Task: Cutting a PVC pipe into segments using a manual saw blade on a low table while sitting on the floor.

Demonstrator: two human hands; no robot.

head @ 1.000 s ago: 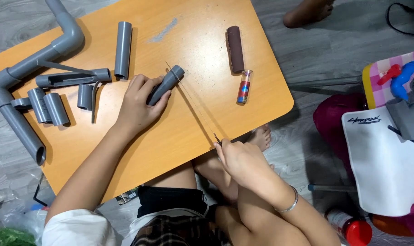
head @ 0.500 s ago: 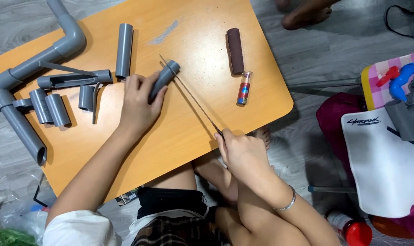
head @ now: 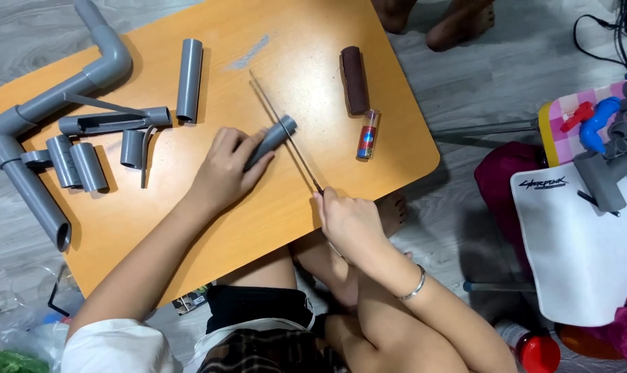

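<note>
Seen from the head camera, the orange desk [head: 189, 235] carries one grey pipe piece [head: 271, 141] near its middle, pinned down by the left hand [head: 225, 171], fingers curled closed around it. The right hand [head: 346, 220] is clenched on the handle of one thin saw blade [head: 284, 131], which lies across the pipe's free end. Four loose short pipe pieces, one brown roll [head: 355, 79] and one small glue tube [head: 367, 134] lie around.

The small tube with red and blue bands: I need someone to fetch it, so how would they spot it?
On the orange wooden table, look toward its right edge. Beside the dark brown cylinder roll lies the small clear tube with red and blue bands, the only colourful thing among grey pipe pieces.
</note>
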